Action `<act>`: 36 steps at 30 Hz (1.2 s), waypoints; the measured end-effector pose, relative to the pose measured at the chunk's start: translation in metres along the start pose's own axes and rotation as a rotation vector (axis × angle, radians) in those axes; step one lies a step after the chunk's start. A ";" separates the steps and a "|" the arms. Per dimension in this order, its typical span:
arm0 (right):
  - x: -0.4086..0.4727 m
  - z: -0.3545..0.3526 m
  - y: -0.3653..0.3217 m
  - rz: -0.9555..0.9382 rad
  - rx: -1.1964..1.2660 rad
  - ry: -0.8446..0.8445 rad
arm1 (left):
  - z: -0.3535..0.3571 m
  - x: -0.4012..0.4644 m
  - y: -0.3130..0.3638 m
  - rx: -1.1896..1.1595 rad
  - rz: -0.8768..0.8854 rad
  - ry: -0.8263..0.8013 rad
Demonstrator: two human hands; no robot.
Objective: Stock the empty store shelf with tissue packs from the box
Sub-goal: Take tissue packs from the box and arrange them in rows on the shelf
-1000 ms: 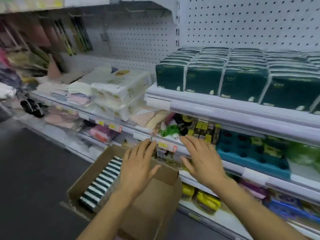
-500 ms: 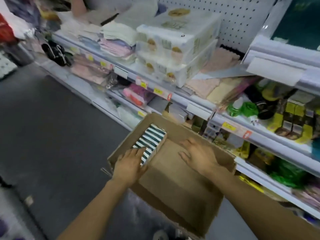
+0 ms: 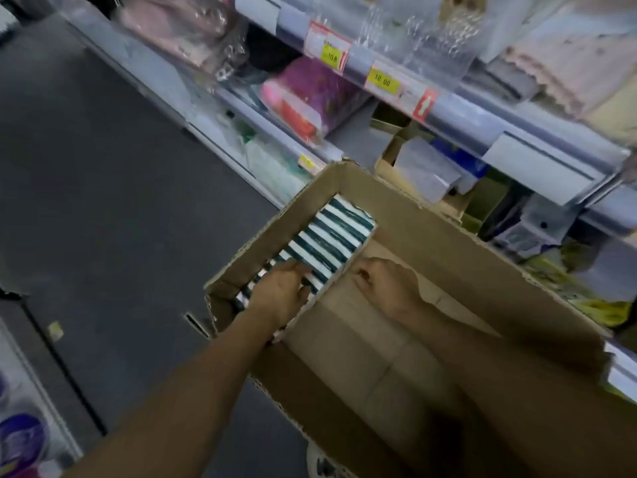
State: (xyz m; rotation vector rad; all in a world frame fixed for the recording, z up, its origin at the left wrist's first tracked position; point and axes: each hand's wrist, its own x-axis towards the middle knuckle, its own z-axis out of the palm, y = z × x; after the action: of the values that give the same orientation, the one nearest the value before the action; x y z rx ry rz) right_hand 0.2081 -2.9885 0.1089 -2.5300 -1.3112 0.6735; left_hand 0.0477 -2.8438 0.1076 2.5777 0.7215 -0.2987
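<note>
An open cardboard box (image 3: pixel 444 215) stands on the floor in front of the shelves. A row of dark green and white tissue packs (image 3: pixel 332 236) stands on edge along its left wall; the remaining box floor is bare. My left hand (image 3: pixel 281 294) lies on top of the near end of the row, fingers spread over the packs. My right hand (image 3: pixel 387 284) is down inside the box beside the row, its fingertips at the side of the packs. Neither hand has lifted a pack. The shelf with the stocked tissue packs is out of view.
Lower store shelves (image 3: pixel 448 112) with yellow price tags run behind the box, holding pink and purple packaged goods (image 3: pixel 303 98), towels and small cartons. Dark grey floor (image 3: pixel 103 201) lies to the left. Another display edge (image 3: pixel 20 436) sits at the bottom left.
My view has dropped from the shelves into the box. Both hands went from above the box down inside it, the left onto the pack row, the right closer beside it.
</note>
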 end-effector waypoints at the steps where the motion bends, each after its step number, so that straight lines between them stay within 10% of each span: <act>1: 0.011 0.009 0.001 0.002 0.029 0.020 | 0.007 0.008 -0.005 0.006 0.033 0.040; 16: 0.060 0.043 -0.019 0.009 -0.100 0.136 | 0.021 0.055 -0.021 0.147 0.115 0.172; 26: 0.051 0.013 -0.014 0.082 0.288 0.144 | -0.012 0.048 -0.008 0.228 0.335 0.207; 36: -0.021 -0.088 0.004 0.112 0.565 0.185 | -0.087 -0.007 0.032 -0.081 0.177 0.140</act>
State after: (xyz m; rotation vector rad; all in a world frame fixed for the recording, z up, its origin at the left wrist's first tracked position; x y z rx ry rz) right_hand 0.2431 -3.0062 0.1910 -2.1464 -0.7813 0.6928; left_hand 0.0662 -2.8299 0.1977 2.5820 0.5364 -0.0334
